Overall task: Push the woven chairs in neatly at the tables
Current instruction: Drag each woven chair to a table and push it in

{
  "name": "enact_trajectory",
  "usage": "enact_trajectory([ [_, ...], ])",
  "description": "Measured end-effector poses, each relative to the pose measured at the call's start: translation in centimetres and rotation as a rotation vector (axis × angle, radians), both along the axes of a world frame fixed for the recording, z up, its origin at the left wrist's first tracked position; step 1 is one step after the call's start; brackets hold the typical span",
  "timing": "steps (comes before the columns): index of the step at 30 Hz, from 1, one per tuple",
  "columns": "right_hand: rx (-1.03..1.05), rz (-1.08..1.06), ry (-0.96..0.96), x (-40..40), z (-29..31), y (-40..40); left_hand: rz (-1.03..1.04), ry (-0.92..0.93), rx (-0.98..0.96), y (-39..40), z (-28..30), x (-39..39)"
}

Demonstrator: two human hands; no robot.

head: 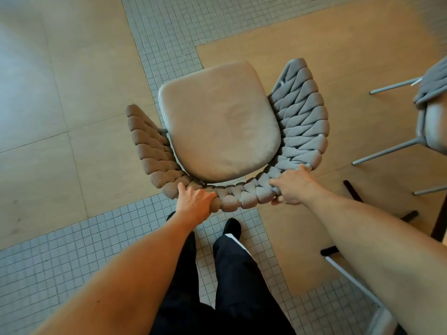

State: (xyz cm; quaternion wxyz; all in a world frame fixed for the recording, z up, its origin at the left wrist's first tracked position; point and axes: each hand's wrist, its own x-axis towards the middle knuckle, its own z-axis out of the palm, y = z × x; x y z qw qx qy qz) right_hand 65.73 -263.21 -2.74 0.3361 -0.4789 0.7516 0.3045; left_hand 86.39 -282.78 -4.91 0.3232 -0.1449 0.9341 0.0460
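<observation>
The woven chair (pixel 225 141) stands on the floor (pixel 72 93) with no table visible ahead, its thick soft braided back rim gripped by left hand (pixel 194 204) and right hand (pixel 291 187), a cushioned hold on a probably light metal-legged frame.

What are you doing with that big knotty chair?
A person stands behind a woven chair and grips its braided back rim with both hands, the left hand near the middle and the right hand further along to the right. The chair has a tan seat cushion and stands out on the floor. Part of a second woven chair shows at the right edge. No tabletop is clearly in view.
</observation>
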Motion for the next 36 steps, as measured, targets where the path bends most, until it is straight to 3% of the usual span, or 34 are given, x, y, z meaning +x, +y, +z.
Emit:
enact_trajectory([
  [13,-0.106,-0.468,-0.132,11.6,-0.3,-7.0,-0.120,-0.047,-0.195,-10.7,1.7,2.3],
  [18,-0.113,-0.518,-0.138,13.9,-1.0,-10.2,-0.073,-0.090,-0.255,-13.8,2.1,1.9],
  [26,-0.227,-0.376,-0.167,13.1,-1.0,-8.5,-0.058,-0.118,-0.260,-12.4,1.7,1.9],
  [36,-0.152,-0.104,-0.183,6.2,-1.2,-2.6,-0.085,-0.083,-0.017,-2.0,1.3,-0.1],
])
